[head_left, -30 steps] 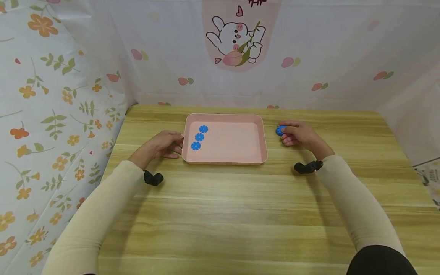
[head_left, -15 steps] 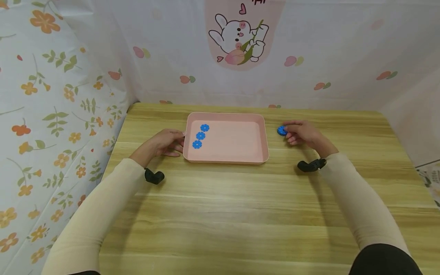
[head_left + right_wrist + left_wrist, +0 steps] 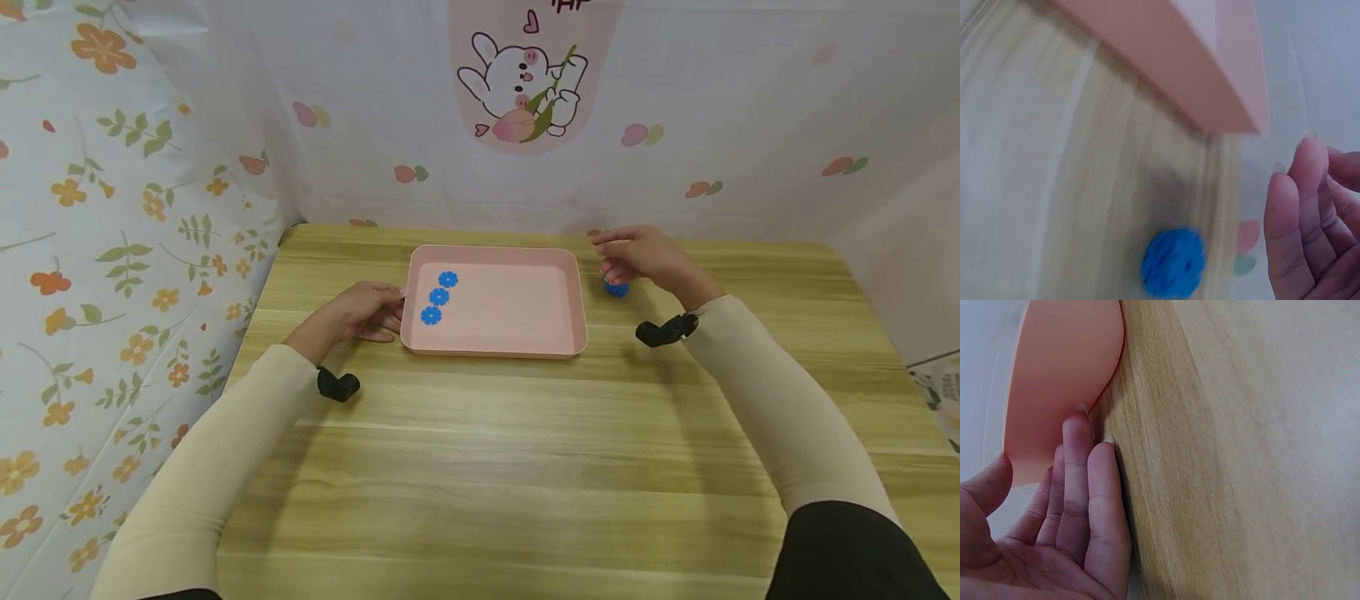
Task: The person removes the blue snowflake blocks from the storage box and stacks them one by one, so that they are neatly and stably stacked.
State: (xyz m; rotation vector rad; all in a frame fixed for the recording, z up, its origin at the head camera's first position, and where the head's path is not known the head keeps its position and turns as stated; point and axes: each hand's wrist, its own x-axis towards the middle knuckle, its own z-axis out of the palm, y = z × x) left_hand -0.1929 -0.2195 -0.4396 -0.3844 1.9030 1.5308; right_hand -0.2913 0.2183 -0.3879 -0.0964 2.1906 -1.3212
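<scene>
One tray (image 3: 510,304), wood-grain table (image 3: 480,467), patterned cloth (image 3: 420,104) behind.

Inside the pink tray (image 3: 517,308), your right hand (image 3: 641,257) has room over the middle and right (mind the rim (image 3: 580,304) between); three blue discs (image 3: 438,296) occupy the left, and your left hand (image 3: 360,312) blocks that end outside.

A sheet-screened corner, room type unclear: wood-grain table (image 3: 480,467), flowered side sheet (image 3: 112,250), rabbit-print backdrop (image 3: 517,100).
</scene>
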